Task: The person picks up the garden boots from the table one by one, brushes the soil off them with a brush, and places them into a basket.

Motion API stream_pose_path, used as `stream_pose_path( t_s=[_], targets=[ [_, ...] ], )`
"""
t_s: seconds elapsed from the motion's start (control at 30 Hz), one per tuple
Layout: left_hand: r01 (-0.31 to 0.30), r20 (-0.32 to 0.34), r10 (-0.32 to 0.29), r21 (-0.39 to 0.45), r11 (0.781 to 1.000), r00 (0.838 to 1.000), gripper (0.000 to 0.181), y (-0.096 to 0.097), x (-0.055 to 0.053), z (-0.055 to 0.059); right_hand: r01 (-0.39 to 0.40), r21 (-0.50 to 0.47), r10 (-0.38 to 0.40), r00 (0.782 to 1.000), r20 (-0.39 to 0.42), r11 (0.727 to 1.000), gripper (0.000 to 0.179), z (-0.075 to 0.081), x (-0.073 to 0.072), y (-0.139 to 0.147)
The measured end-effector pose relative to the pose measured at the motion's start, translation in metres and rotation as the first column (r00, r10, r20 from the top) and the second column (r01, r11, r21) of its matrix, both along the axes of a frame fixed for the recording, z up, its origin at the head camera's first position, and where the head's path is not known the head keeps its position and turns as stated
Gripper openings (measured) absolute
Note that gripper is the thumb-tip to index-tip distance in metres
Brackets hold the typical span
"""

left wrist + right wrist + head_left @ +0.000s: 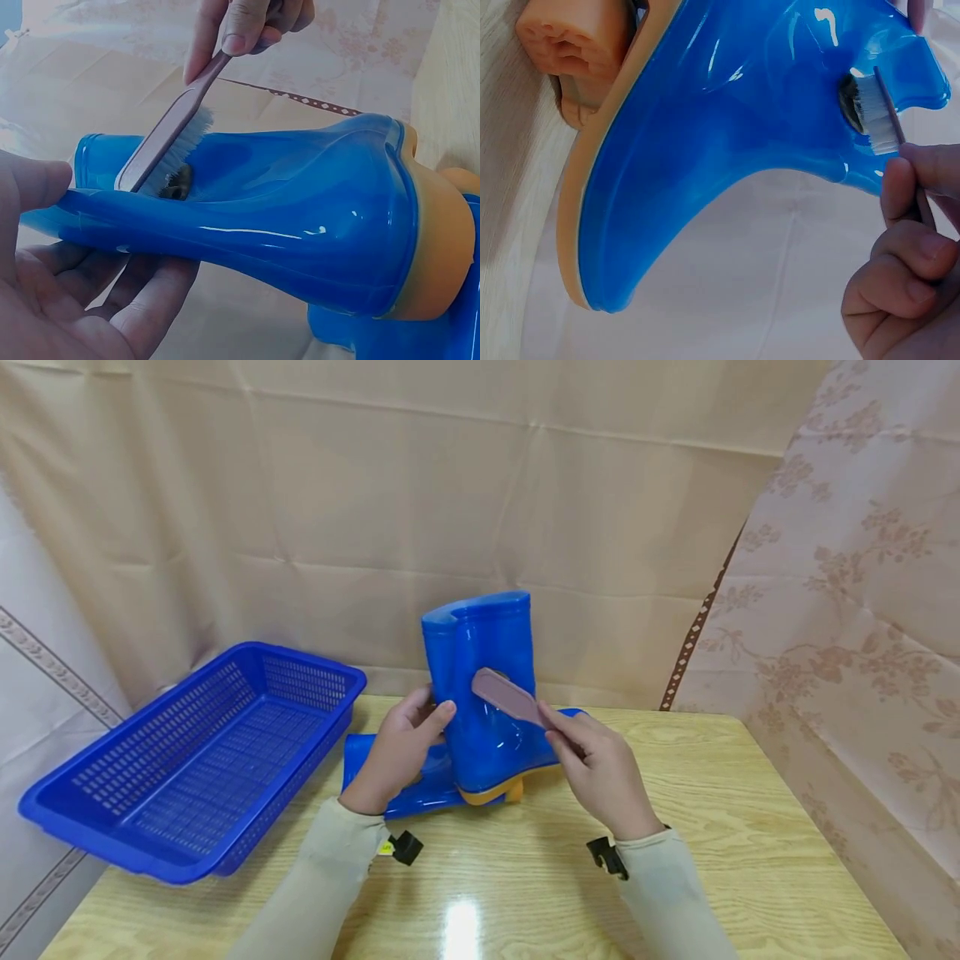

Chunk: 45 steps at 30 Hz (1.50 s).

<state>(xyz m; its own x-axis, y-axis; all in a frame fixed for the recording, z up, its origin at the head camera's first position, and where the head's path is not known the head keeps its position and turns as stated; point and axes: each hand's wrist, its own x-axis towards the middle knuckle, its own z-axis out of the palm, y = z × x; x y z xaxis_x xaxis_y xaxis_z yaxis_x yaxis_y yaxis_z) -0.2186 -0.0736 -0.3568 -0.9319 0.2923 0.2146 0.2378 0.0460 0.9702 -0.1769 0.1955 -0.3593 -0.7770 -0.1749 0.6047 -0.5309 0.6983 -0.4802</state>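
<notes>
A blue rain boot (487, 743) with an orange-yellow sole stands tilted above the table. My left hand (399, 750) grips its shaft, with the thumb on one side and the fingers (154, 300) on the other. A brush (508, 697) with a mauve back is held by its handle in my right hand (606, 770). In the right wrist view its white bristles (877, 112) touch the shaft beside a dark oval patch (849, 103). Behind my left hand a second blue boot (420, 793) lies on its side on the table, partly hidden by the upright one.
To the left stands a blue plastic basket (172, 870) with slotted walls and nothing in it. The light wood table (675, 893) runs back to a beige curtain (375, 485). A flowered cloth (862, 652) hangs along the right side.
</notes>
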Motion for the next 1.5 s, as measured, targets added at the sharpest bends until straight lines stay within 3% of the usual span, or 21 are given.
stream_pose_path(
  t_s=[0.13, 0.33, 0.8, 1.07, 1.4, 1.5],
  targets=[
    [0.02, -0.016, -0.02, -0.001, 1.0, 1.0, 0.057, 0.0, 0.0, -0.001, -0.025, 0.012, 0.026, 0.999, -0.037, 1.0, 0.042, -0.002, -0.001, -0.001],
    [0.043, -0.038, -0.043, -0.011, 0.999, 0.998, 0.058, 0.001, -0.001, -0.001, -0.013, 0.015, 0.013, 1.0, 0.002, 1.0, 0.041, -0.003, 0.0, -0.003],
    [-0.022, 0.055, 0.02, 0.028, 0.999, 0.998, 0.053, 0.001, -0.001, 0.001, 0.084, -0.009, -0.082, 0.991, 0.106, 0.996, 0.038, 0.002, 0.001, 0.003],
    [-0.031, 0.044, 0.029, 0.04, 0.999, 0.999, 0.052, -0.003, -0.004, 0.001, 0.103, -0.019, -0.099, 0.986, 0.137, 0.995, 0.037, 0.005, 0.003, 0.005],
    [-0.054, 0.047, 0.053, 0.031, 0.998, 0.998, 0.051, -0.004, -0.005, 0.003, 0.121, -0.023, -0.117, 0.987, 0.111, 0.992, 0.035, 0.005, 0.002, 0.008],
    [-0.053, 0.048, 0.051, 0.035, 0.998, 0.998, 0.052, -0.004, -0.006, 0.001, 0.101, -0.039, -0.095, 0.987, 0.132, 0.994, 0.035, 0.005, 0.003, 0.007]
  ],
)
